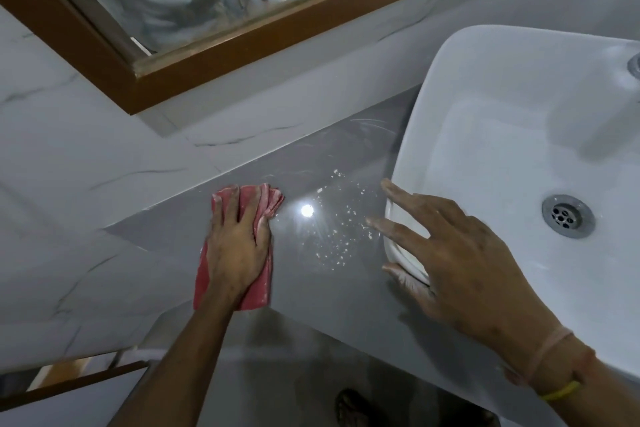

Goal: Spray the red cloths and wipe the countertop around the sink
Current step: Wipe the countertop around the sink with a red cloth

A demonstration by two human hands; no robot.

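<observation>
A folded red cloth [266, 204] lies flat on the grey countertop [329, 288], left of the white sink [502, 135]. My left hand [235, 246] presses down on the cloth with fingers spread over it. My right hand [450, 253] hovers with fingers apart at the sink's left rim, holding nothing. White foam specks [339, 236] dot the countertop between the cloth and the sink. No spray bottle is in view.
A wood-framed mirror [214, 55] hangs on the marble wall [69, 166] behind the counter. The sink's metal drain [568, 220] shows at right. A ceiling light reflects off the countertop [306, 210]. The counter's front edge runs below my forearms.
</observation>
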